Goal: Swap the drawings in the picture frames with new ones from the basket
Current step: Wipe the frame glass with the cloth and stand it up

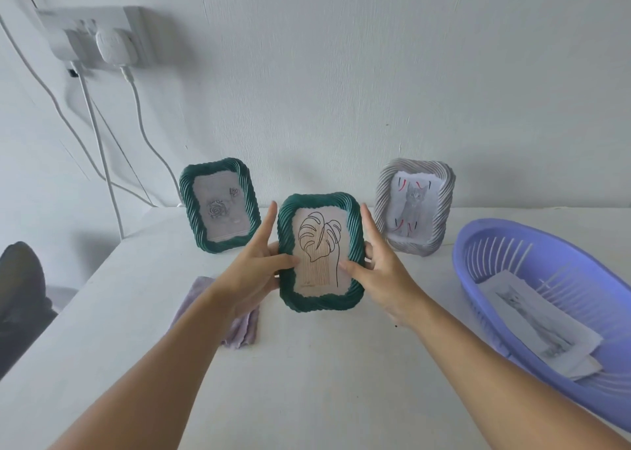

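You're holding the middle green frame (321, 256) just above the table (341, 381), left hand (254, 272) and right hand (384, 272) gripping its sides, thumbs pressing the leaf drawing (319, 251); I'd guess you're seating it, then standing the frame up

Both arms fwd; left hand (256, 272) & right hand (382, 268) face inward, thumbs in, index fingers straight up.

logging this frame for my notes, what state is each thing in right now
left hand: grips the held frame's left edge, thumb on the drawing
right hand: grips its right edge, thumb on the drawing
held green frame: lifted, leaf drawing inside
back green frame: upright, rose drawing inside
grey frame: upright, cat drawing sits crooked
basket: holds loose drawings
cloth: crumpled on the table
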